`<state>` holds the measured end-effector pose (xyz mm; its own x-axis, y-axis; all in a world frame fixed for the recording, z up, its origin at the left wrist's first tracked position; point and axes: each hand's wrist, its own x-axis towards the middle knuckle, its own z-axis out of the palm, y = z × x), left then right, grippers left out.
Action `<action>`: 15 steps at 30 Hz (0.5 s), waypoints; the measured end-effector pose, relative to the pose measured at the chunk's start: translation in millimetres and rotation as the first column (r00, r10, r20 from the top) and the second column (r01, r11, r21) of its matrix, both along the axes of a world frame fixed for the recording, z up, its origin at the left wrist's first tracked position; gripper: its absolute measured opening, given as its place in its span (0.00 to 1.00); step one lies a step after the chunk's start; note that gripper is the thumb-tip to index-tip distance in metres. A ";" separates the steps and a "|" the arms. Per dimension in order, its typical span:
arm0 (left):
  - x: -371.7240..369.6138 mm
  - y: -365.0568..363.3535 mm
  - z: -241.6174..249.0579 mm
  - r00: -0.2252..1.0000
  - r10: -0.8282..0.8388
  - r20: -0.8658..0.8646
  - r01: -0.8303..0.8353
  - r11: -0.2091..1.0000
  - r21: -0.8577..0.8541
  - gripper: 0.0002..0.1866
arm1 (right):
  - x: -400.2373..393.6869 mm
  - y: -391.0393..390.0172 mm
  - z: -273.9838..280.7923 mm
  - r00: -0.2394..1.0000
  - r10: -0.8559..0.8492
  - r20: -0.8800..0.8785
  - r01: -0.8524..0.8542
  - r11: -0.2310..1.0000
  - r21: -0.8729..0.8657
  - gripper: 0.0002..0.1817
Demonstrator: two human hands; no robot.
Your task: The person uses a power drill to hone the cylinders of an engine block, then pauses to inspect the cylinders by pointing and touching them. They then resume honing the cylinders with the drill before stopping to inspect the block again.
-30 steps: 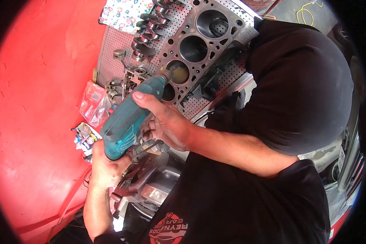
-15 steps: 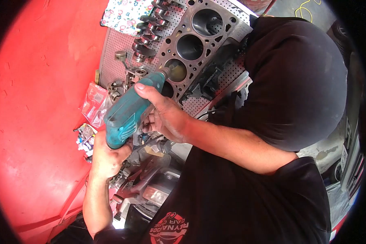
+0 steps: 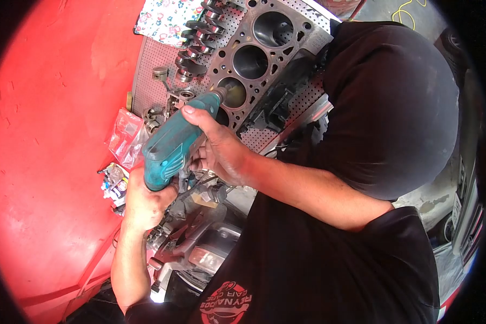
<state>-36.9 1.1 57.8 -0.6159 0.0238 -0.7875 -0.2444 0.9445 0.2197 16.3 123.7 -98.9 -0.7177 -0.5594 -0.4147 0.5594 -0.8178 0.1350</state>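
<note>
A teal power drill [image 3: 174, 137] points up and right, its chuck [image 3: 220, 93] at the third bore of an engine block [image 3: 249, 84]. Attached to it is a blurred, yellowish tool [image 3: 235, 94] inside that cylinder, whose kind I cannot make out. My left hand [image 3: 148, 202] is closed around the rear and grip of the drill. Further forward, my right hand [image 3: 218, 146] clasps its body, thumb on top and fingers curled below. The fourth bore is partly hidden behind the drill.
A crankshaft [image 3: 194, 51] and a piston [image 3: 160, 73] lie left of the block on a perforated surface [image 3: 148, 56]. Floral cloth [image 3: 170, 20] covers the upper corner. A clear plastic bag [image 3: 128, 137] rests against the red panel [image 3: 59, 162]. Dark rounded cloth [image 3: 397, 108] fills the upper right.
The drill's rear end has shifted slightly right and up, with both hands still on it. The chuck stays at the same bore.
</note>
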 end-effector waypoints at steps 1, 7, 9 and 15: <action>0.3 -1.6 1.5 1.000 0.005 0.005 -0.005 1.000 -0.011 0.08 | 0.6 -0.8 0.0 1.000 0.006 -0.005 -0.006 1.000 -0.001 0.33; 3.6 -0.8 6.6 0.999 0.034 -0.018 -0.034 0.999 0.018 0.08 | -0.8 0.7 4.9 1.000 0.016 -0.003 -0.016 1.000 -0.001 0.34; -0.6 1.9 4.0 1.000 0.008 -0.007 -0.008 1.000 0.003 0.08 | -2.9 1.3 2.1 1.000 0.002 0.000 -0.002 1.000 -0.001 0.34; -0.2 -0.1 6.2 0.998 0.055 -0.001 -0.055 0.997 0.058 0.07 | -1.6 -2.7 1.5 1.000 0.001 -0.009 -0.001 1.000 0.009 0.34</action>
